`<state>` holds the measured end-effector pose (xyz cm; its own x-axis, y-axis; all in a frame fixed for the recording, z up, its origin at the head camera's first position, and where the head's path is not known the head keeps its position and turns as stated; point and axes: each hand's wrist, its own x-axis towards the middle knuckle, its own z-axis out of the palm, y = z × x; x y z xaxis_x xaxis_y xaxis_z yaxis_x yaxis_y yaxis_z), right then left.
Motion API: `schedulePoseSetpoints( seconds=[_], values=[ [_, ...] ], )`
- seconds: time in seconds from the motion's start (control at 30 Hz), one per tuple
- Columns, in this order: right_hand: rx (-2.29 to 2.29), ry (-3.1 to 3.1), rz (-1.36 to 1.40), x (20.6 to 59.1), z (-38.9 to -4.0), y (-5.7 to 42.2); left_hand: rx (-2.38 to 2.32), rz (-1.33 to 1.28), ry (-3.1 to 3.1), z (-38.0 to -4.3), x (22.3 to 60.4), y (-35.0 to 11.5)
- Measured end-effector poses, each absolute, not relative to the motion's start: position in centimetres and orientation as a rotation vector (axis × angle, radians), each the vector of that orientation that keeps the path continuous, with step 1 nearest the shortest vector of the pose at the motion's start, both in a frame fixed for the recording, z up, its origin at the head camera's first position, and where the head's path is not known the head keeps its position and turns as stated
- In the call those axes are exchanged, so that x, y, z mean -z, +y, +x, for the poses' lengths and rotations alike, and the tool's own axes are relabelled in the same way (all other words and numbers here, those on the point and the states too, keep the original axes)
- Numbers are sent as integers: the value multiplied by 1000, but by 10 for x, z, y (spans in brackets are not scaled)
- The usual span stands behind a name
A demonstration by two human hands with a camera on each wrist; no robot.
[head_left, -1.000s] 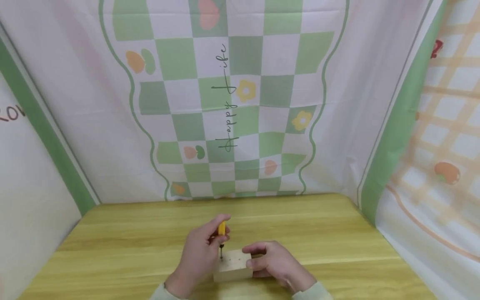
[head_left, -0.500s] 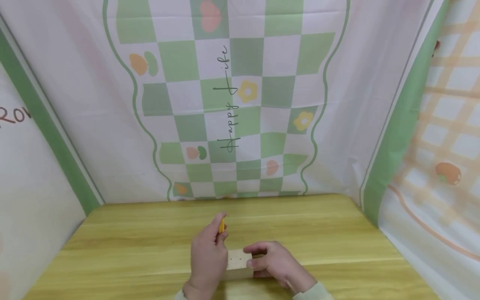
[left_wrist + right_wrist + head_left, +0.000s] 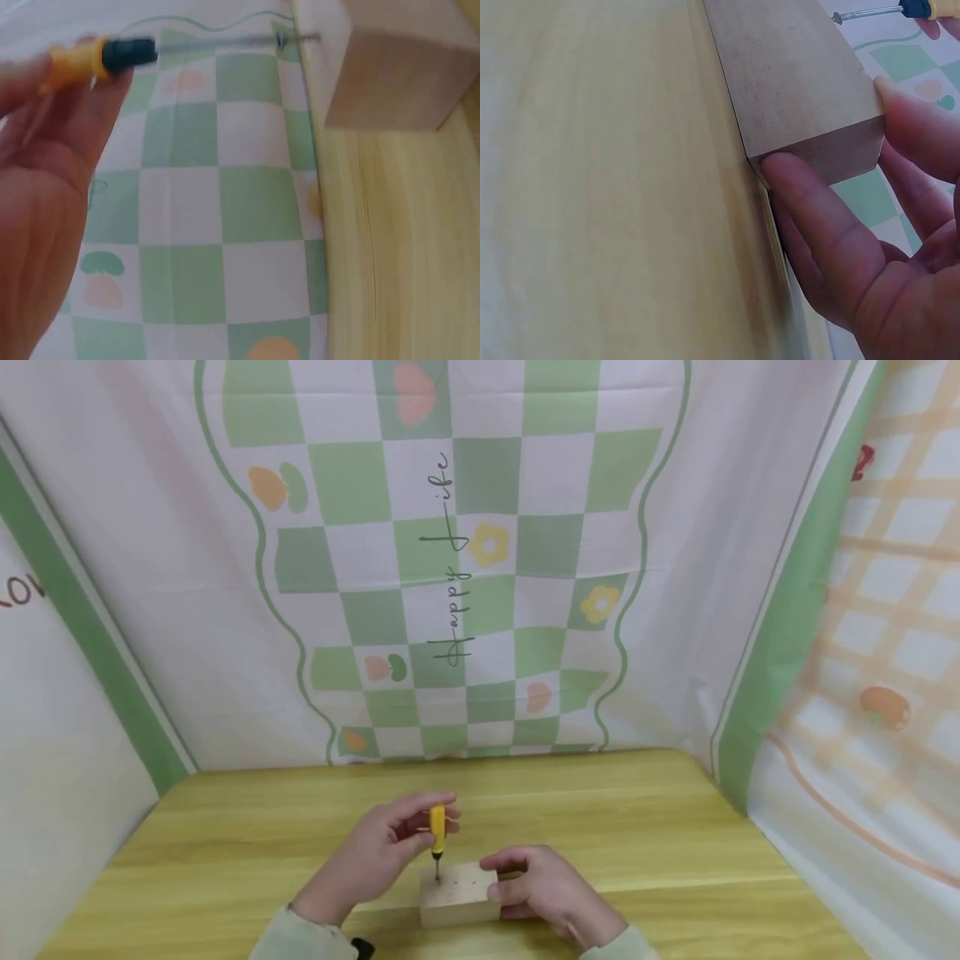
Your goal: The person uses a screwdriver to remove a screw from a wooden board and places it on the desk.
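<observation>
A screwdriver with a yellow handle stands upright over the pale wooden block. My left hand pinches its handle between thumb and fingers, from the left side. In the left wrist view, the shaft meets a small screw that sticks out of the block's face. How deep the screw sits is hidden. My right hand holds the block's right end; in the right wrist view, a finger or thumb presses its end face. Small dark holes mark the block's top, right of the screw.
The block rests on a wood-grain table. Behind the table hangs a green-and-white checked cloth with lettering, and more patterned cloth hangs on the right. A dark object shows by the left sleeve.
My left hand turned inward over the block, hiding the shaft, then swung back out to the left, its fingers loosening around the handle. My right hand kept its hold on the block.
</observation>
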<state>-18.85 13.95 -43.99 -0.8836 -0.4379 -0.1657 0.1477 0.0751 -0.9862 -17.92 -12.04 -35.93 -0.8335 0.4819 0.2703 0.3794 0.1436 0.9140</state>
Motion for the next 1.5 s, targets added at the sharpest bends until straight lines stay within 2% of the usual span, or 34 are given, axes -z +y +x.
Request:
schedulePoseSetpoints(
  seconds=[0.4,1.5],
  values=[
    [1845,1970,-265,442,-190,139,-1805,1004,1950,-203,354,-133],
    [1837,1954,-243,436,-188,137,-1810,1015,2211,-195,347,-123]
  ],
)
